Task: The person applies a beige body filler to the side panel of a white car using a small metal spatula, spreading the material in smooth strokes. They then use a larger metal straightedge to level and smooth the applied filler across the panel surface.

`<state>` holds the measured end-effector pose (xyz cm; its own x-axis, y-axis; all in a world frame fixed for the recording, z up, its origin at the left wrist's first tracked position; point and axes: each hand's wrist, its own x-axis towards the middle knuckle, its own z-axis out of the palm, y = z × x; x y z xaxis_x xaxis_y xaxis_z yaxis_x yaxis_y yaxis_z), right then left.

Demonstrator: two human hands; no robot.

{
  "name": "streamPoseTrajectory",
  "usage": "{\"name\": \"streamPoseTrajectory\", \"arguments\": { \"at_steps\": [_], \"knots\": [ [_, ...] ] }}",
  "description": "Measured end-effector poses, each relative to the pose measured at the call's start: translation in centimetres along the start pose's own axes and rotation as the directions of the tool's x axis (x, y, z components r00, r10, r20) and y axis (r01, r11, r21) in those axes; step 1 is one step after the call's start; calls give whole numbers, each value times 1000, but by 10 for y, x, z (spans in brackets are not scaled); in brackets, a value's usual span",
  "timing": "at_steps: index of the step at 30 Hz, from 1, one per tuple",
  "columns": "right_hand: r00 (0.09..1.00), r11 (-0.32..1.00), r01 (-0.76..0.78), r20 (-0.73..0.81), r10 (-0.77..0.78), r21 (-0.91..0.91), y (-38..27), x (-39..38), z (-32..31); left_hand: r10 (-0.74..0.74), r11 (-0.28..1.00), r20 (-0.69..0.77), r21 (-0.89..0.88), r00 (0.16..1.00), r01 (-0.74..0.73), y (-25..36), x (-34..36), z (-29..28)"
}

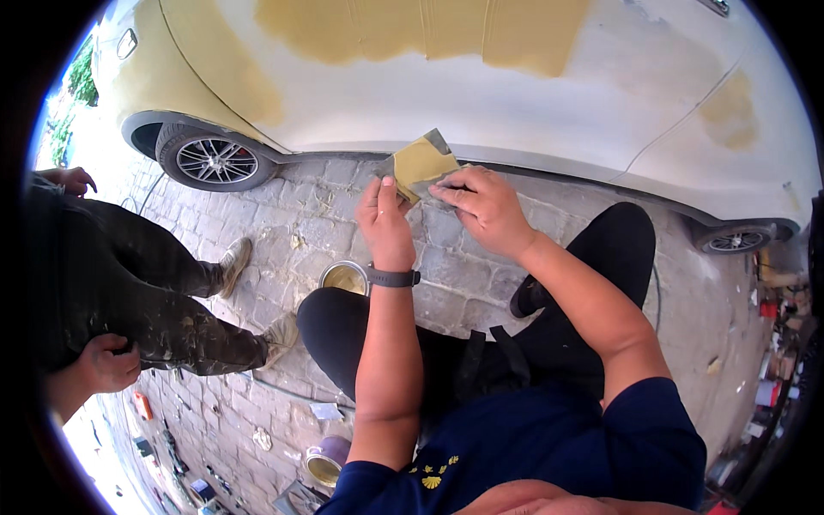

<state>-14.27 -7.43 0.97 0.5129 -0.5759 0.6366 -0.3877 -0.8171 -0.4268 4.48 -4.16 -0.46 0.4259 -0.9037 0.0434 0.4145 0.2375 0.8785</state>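
In front of the car's side, my left hand grips a flat plate spread with yellow body filler, thumb on top near its lower corner. My right hand is closed on a thin grey spreader, which lies against the plate's right side. Fingers partly cover the spreader, so its full shape is hidden. Beyond both hands is the white car panel, with a broad patch of yellow filler across its upper part. An open tin of yellowish material stands by my left knee.
A co-worker in stained dark trousers stands at the left, beside the front wheel. A second open tin is near my left elbow. Tools lie on the paving at lower left; mixed items line the right edge.
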Motion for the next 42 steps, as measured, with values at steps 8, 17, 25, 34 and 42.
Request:
{"name": "streamPoseTrajectory", "arguments": {
  "at_steps": [8,17,25,34,42],
  "knots": [
    [949,930,-119,-316,3,-348,28,13,-77,70,989,-114,-123,991,-84,2,18,-7],
    [789,448,-127,-364,-494,-885,53,100,-221,62,995,-51,-81,997,-66,-13,7,-2],
    [816,504,-71,-341,-466,-861,37,144,-218,77,994,-28,-71,997,-79,-14,9,-5],
    [828,475,-85,-327,-456,-876,97,89,-166,69,995,-68,-65,995,-73,-6,6,-1],
    [906,536,-70,-278,-318,-841,118,22,-101,72,995,-42,-68,996,-75,4,0,8]
  ]
}}
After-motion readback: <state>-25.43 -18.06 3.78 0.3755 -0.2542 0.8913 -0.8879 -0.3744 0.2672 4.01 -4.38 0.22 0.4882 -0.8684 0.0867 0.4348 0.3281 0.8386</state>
